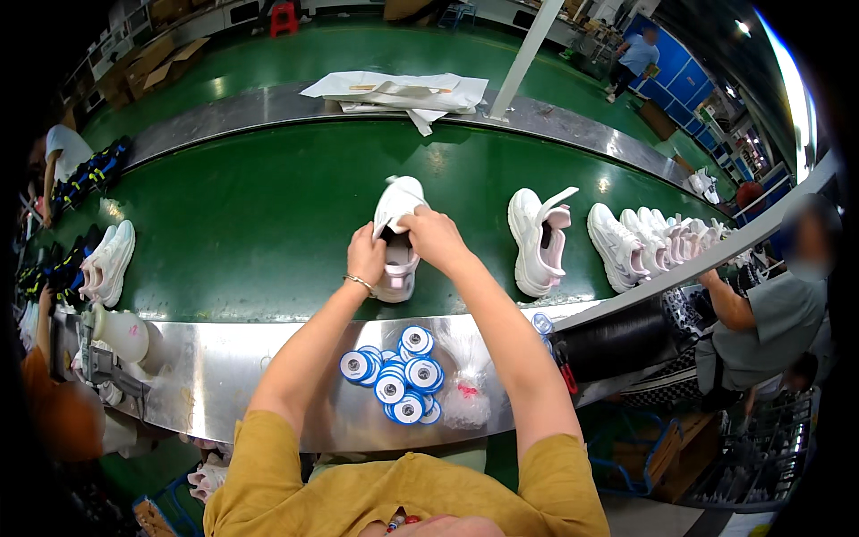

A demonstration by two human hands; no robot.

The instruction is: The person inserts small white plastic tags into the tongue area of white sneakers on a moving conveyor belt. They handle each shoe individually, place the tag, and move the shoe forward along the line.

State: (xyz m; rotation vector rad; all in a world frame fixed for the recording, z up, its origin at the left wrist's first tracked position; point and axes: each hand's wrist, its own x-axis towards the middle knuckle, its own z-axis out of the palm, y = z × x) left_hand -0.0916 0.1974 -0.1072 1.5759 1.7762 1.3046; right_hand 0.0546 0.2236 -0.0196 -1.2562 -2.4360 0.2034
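A white sneaker (396,284) stands on the green conveyor belt (242,215) in front of me, toe pointing away. My left hand (366,257) is closed on the left side of its opening. From the right, my right hand (433,236) reaches over the collar, its fingers closed at the tongue; the fingertips are partly hidden inside. Right of my hands, another white sneaker (534,253) with pink lining sits on the belt, its tongue pulled up. Closer to me, a pile of round blue-and-white tags (391,388) lies on the metal ledge (295,358) beside a clear plastic bag (465,394) tied with red.
White sneakers (610,248) line the belt at right, and a white pair (109,262) stands at left. White paper sheets (398,92) lie on the far ledge. A slanted metal post (528,58) rises there. A co-worker (769,313) sits at right; others work at left.
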